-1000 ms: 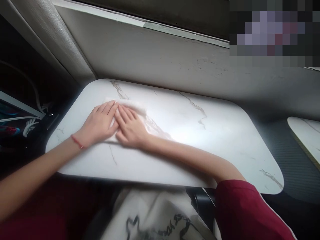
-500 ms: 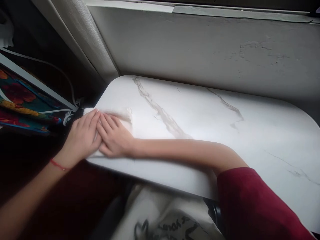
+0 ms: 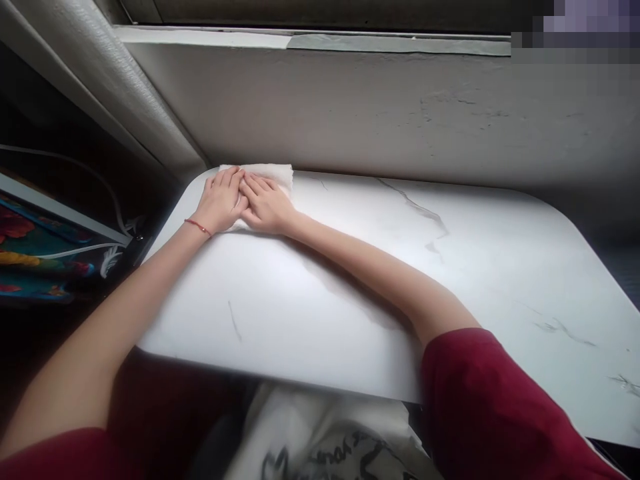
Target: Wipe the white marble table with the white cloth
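Note:
A white cloth [image 3: 267, 175] lies flat at the far left corner of the white marbled table [image 3: 310, 320], its far edge reaching the table's back rim. My left hand [image 3: 221, 200] presses flat on the cloth's left part, fingers stretched out, a red string bracelet [image 3: 199, 227] round the wrist. Beside it, my right hand [image 3: 267, 205] also lies flat on the cloth with its fingers extended. The two hands touch at the fingertips and thumbs. Much of the cloth is hidden beneath them.
Behind the table stands a grey wall [image 3: 350, 107] with a ledge [image 3: 340, 44] above it. A thick pale pipe-like column [image 3: 135, 87] runs down at the left. White cables [image 3: 80, 248] and colourful floral fabric [image 3: 45, 263] are left of the table, beyond its edge.
Both hands have slid the cloth away from the table's left front edge to the far left corner. My arms are stretched further out, and the view has shifted somewhat.

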The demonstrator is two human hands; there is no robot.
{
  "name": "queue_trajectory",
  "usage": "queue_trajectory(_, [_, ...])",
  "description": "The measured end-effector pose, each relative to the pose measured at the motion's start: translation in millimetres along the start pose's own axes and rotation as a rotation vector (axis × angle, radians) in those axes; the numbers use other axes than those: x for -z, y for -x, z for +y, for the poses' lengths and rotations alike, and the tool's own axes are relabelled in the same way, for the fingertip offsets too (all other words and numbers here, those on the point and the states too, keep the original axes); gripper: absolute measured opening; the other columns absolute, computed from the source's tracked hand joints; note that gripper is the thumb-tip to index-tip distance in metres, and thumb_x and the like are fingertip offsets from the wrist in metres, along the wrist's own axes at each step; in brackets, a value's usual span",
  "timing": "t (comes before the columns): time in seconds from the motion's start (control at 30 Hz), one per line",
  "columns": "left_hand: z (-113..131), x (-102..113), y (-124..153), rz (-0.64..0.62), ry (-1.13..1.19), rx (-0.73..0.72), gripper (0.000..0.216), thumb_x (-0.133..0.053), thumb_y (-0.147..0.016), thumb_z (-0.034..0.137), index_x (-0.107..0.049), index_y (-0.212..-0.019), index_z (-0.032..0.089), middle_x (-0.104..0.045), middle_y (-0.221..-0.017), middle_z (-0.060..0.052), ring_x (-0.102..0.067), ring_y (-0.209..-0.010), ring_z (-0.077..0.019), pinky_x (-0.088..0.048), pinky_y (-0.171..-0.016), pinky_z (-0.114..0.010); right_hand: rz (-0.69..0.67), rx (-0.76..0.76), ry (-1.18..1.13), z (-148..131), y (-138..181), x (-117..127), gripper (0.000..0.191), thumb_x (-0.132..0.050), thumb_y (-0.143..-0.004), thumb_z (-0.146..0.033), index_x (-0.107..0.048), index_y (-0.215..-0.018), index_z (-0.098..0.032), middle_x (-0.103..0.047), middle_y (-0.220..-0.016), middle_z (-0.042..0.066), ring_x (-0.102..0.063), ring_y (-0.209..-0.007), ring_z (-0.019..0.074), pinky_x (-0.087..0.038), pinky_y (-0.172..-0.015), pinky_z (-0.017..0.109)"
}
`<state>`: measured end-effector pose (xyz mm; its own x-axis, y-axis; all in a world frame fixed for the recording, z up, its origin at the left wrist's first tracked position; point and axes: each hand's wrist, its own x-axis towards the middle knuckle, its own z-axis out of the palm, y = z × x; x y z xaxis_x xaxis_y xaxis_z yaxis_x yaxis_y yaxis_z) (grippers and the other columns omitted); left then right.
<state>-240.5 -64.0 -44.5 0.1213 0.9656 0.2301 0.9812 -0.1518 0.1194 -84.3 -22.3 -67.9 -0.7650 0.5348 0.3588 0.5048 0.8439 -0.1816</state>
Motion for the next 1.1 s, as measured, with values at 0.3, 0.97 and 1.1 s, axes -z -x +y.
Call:
queue_trajectory(0.3, [18, -22, -56, 0.046, 0.013, -0.016, 0.064, -0.032, -0.094, 0.037, -0.048, -0.151, 0.011, -0.050, -0.155, -0.020, -0.042, -0.147, -0.0381, -0.031, -0.119, -0.057, 0.035, -0.080, 0.037, 53, -2, 11, 0.055, -0.041, -0.096, -0.032, -0.053, -0.145, -0.010, -0.050, -0.158, 0.014, -0.045, -0.147, 0.0270, -0.033, -0.125, 0.046])
queue_trajectory(0.97, [79, 0, 55, 0.044, -0.019, -0.134, 0.061, -0.025, -0.100, 0.040, -0.043, -0.152, 0.013, -0.048, -0.158, -0.019, -0.043, -0.148, -0.0322, -0.033, -0.121, -0.050, 0.137, -0.065, -0.037, -13, 94, 29, 0.062, -0.042, -0.095, -0.033, -0.050, -0.145, 0.002, -0.052, -0.151, 0.028, -0.047, -0.142, 0.0385, -0.033, -0.121, 0.058])
queue_trajectory(1.1, [118, 27, 125, 0.038, -0.093, -0.234, 0.054, -0.033, -0.100, 0.037, -0.051, -0.145, 0.013, -0.060, -0.143, -0.021, -0.057, -0.130, -0.0368, -0.045, -0.105, -0.052, 0.119, 0.009, -0.036, -60, 170, 52, 0.065, -0.045, -0.095, -0.038, -0.050, -0.146, 0.002, -0.052, -0.152, 0.026, -0.047, -0.142, 0.0387, -0.038, -0.122, 0.053])
